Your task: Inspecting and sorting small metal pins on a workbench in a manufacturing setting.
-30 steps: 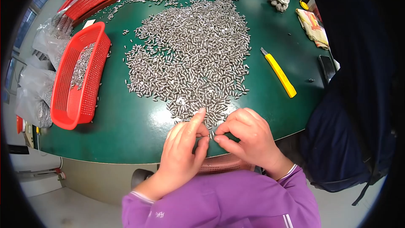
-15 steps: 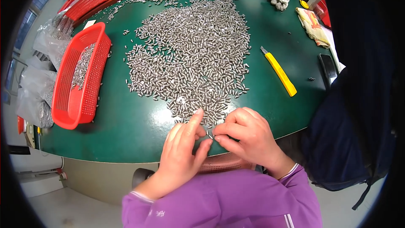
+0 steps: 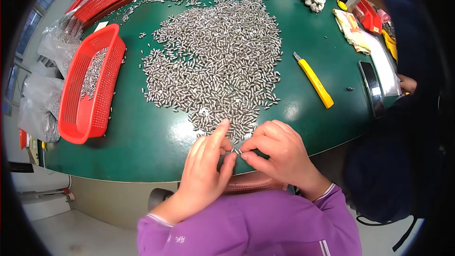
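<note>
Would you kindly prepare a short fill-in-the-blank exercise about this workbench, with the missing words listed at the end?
1. The left hand and the right hand, close together at small metal pieces, come out of sleeves coloured ____.
2. In the picture, the utility knife lies on the ____ side of the large pile.
3. The knife's handle is coloured ____.
4. The long basket on the table, left of the pile, is coloured ____.

Missing words: purple; right; yellow; red.

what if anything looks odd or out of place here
The yellow utility knife lies right of the metal pile with its blade exposed, though nobody holds it. Beyond it, a few small dark bits sit well apart from the pile, as if strayed.
</note>
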A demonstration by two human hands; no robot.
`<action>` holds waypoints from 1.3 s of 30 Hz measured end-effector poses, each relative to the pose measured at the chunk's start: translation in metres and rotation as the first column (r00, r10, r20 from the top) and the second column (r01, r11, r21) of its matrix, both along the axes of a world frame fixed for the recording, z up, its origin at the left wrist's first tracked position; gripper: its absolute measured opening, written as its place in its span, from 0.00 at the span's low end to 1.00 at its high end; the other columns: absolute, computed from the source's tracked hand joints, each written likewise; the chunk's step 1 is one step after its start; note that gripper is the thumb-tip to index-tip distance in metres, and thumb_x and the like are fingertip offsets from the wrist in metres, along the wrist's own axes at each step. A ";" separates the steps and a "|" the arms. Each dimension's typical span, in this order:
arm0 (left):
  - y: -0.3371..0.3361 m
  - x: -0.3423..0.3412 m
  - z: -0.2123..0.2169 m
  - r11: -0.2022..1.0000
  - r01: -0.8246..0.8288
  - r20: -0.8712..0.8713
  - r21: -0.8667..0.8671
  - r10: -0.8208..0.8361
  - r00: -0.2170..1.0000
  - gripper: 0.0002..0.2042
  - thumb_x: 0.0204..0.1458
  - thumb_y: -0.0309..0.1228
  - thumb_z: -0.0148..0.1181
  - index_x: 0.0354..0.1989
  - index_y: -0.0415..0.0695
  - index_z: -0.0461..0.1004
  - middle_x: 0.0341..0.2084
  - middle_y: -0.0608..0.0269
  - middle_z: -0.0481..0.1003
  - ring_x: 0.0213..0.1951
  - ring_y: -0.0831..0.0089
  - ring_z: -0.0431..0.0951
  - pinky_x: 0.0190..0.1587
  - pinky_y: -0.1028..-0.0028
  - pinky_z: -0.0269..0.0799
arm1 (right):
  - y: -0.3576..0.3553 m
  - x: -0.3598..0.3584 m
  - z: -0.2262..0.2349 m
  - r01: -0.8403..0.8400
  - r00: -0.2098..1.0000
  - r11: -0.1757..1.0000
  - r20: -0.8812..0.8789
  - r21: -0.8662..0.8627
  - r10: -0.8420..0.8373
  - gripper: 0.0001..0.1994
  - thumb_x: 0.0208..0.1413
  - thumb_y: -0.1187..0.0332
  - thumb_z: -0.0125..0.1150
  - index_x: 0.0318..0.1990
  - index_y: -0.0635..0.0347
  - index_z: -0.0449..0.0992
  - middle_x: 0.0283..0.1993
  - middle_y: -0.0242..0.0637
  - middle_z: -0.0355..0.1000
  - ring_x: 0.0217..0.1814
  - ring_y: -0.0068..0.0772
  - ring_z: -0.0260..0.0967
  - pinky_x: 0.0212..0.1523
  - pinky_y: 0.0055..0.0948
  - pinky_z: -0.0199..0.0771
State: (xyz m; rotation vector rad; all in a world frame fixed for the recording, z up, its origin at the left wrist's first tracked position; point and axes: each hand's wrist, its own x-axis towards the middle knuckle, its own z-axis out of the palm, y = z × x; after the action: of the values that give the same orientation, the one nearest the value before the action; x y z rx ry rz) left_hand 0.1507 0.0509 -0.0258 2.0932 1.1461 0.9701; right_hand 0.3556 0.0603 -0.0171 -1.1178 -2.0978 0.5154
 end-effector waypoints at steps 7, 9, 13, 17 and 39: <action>-0.003 -0.002 0.001 1.000 -0.006 0.000 -0.025 0.006 1.000 0.39 0.47 0.17 0.67 0.70 0.39 0.59 0.33 0.62 0.74 0.34 0.64 0.73 0.41 0.65 0.72 | 0.001 -0.001 0.001 -0.007 0.999 1.000 -0.032 -0.013 0.006 0.07 0.48 0.68 0.71 0.32 0.53 0.78 0.33 0.31 0.69 0.35 0.36 0.70 0.38 0.37 0.71; -0.003 -0.001 0.000 0.999 -0.037 0.015 -0.033 0.037 0.999 0.38 0.47 0.17 0.67 0.70 0.40 0.60 0.33 0.62 0.74 0.34 0.64 0.74 0.41 0.65 0.72 | 0.001 -0.001 0.001 -0.009 0.999 1.000 -0.037 -0.013 0.009 0.07 0.48 0.68 0.72 0.32 0.53 0.78 0.32 0.31 0.69 0.35 0.36 0.70 0.38 0.37 0.71; -0.002 0.002 0.000 0.997 -0.063 0.006 -0.036 0.064 0.998 0.36 0.47 0.17 0.66 0.68 0.40 0.62 0.33 0.62 0.75 0.35 0.65 0.74 0.42 0.65 0.72 | 0.001 -0.004 0.000 0.021 0.999 1.000 -0.031 -0.008 -0.022 0.07 0.47 0.69 0.72 0.30 0.53 0.77 0.31 0.31 0.67 0.34 0.37 0.69 0.36 0.37 0.70; 0.000 0.002 0.002 0.996 -0.061 0.000 -0.062 0.061 0.998 0.34 0.47 0.16 0.66 0.66 0.39 0.64 0.33 0.64 0.75 0.35 0.66 0.74 0.42 0.65 0.72 | 0.002 -0.005 -0.001 0.039 0.999 0.999 -0.028 -0.021 -0.040 0.08 0.44 0.69 0.74 0.29 0.52 0.78 0.30 0.30 0.68 0.34 0.36 0.69 0.36 0.36 0.70; -0.002 -0.004 -0.001 0.998 -0.053 0.029 -0.020 0.053 0.998 0.33 0.48 0.15 0.66 0.66 0.41 0.65 0.31 0.67 0.76 0.36 0.73 0.74 0.39 0.72 0.70 | 0.002 -0.003 0.000 0.000 0.998 0.999 -0.067 -0.047 -0.003 0.10 0.45 0.67 0.75 0.30 0.53 0.77 0.31 0.32 0.68 0.34 0.39 0.70 0.36 0.39 0.70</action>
State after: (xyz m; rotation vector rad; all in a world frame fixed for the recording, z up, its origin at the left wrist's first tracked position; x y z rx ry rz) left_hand 0.1465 0.0484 -0.0270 2.0357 1.1969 1.0072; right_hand 0.3525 0.0621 -0.0170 -1.1129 -2.0364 0.5962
